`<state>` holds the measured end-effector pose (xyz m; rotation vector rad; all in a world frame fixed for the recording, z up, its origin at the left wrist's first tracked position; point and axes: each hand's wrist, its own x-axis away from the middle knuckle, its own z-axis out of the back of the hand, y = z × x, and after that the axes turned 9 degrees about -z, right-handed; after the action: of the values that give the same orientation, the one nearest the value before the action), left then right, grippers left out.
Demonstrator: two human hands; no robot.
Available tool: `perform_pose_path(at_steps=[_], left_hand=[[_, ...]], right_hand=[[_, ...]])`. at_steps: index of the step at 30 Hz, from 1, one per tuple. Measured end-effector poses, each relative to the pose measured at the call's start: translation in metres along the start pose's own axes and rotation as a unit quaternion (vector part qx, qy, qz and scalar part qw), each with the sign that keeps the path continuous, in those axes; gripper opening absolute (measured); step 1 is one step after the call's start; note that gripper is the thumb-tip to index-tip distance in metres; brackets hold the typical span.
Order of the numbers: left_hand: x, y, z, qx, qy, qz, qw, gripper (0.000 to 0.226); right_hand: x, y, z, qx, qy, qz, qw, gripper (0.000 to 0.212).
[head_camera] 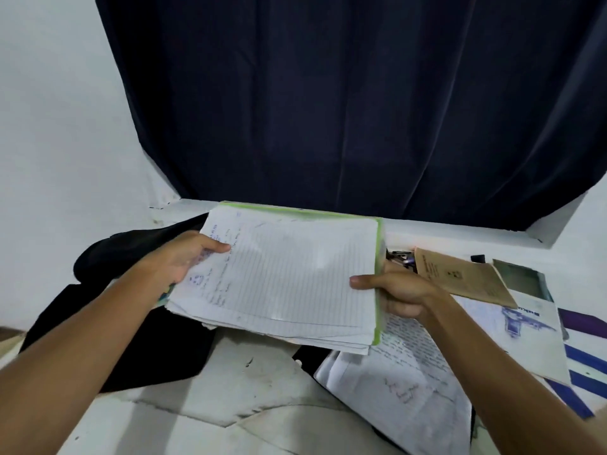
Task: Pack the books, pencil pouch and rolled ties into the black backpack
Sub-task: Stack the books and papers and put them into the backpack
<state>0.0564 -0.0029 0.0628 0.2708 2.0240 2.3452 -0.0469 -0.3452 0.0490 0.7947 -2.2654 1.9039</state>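
Books [279,280] held by both hands, black backpack [138,323] behind — partly hidden

Little can be read here. The lined top sheet of the green-edged notebook [289,274] carries blue handwriting along its left side, too small and blurred to make out. On the right, a white booklet [512,326] with a blue drawing shows the start of a bold printed word at its far right edge, seemingly "Buk", seen upside down and cut off. The brown booklet [460,277] beside it bears a few dark printed lines and a small emblem, illegible. The loose written page [407,362] nearer the viewer holds dense handwriting that cannot be read.
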Motion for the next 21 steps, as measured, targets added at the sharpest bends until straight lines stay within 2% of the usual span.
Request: perform_pose_path(at_steps=[3,4,5,6,8,9,10,11,13,15,16,17,18,19,21], left_hand=[[-0.001,-0.001,0.032,-0.033,-0.018,0.025,0.999,0.031],[0.0,-0.001,0.041,-0.037,-0.026,0.033,0.998,0.032],[0.001,-0.002,0.053,-0.045,-0.029,0.035,0.998,0.03],[0.002,-0.003,0.065,-0.055,-0.037,0.032,0.997,0.032],[-0.003,-0.008,0.095,-0.055,-0.065,0.03,0.996,0.049],[-0.005,-0.01,0.107,-0.064,-0.077,0.022,0.995,0.055],[-0.01,-0.013,0.123,-0.099,-0.078,0.003,0.992,0.056],[-0.017,-0.017,0.138,-0.148,-0.072,-0.025,0.986,0.055],[-0.034,-0.024,0.164,-0.239,-0.006,-0.121,0.963,0.044],[-0.05,-0.035,0.189,-0.274,0.086,-0.22,0.932,0.027],[-0.054,-0.042,0.205,-0.305,0.113,-0.267,0.907,0.017],[-0.055,-0.052,0.219,-0.345,0.101,-0.312,0.879,0.011],[-0.059,-0.063,0.234,-0.39,0.054,-0.349,0.851,0.015],[-0.063,-0.077,0.244,-0.428,-0.006,-0.383,0.819,0.024],[-0.077,-0.104,0.26,-0.499,-0.089,-0.37,0.778,0.037]], right_hand=[[-0.015,0.009,-0.022,-0.067,-0.013,0.021,0.997,0.092],[-0.018,0.01,-0.031,-0.081,-0.007,0.023,0.996,0.097],[-0.022,0.012,-0.043,-0.087,-0.003,0.025,0.996,0.088],[-0.025,0.013,-0.058,-0.091,0.002,0.029,0.995,0.07],[-0.03,0.013,-0.088,-0.109,0.017,0.047,0.993,0.046],[-0.033,0.014,-0.098,-0.123,0.018,0.059,0.991,0.044],[-0.037,0.016,-0.111,-0.136,0.019,0.067,0.988,0.05],[-0.042,0.018,-0.124,-0.146,0.021,0.069,0.987,0.067],[-0.051,0.025,-0.149,-0.177,0.047,0.059,0.981,0.094],[-0.056,0.032,-0.173,-0.202,0.076,0.058,0.975,0.088],[-0.057,0.035,-0.188,-0.214,0.09,0.06,0.971,0.073],[-0.059,0.038,-0.201,-0.231,0.109,0.068,0.964,0.053],[-0.059,0.041,-0.215,-0.246,0.126,0.073,0.958,0.039],[-0.06,0.045,-0.223,-0.257,0.137,0.078,0.954,0.032],[-0.059,0.054,-0.242,-0.272,0.157,0.081,0.946,0.027]])
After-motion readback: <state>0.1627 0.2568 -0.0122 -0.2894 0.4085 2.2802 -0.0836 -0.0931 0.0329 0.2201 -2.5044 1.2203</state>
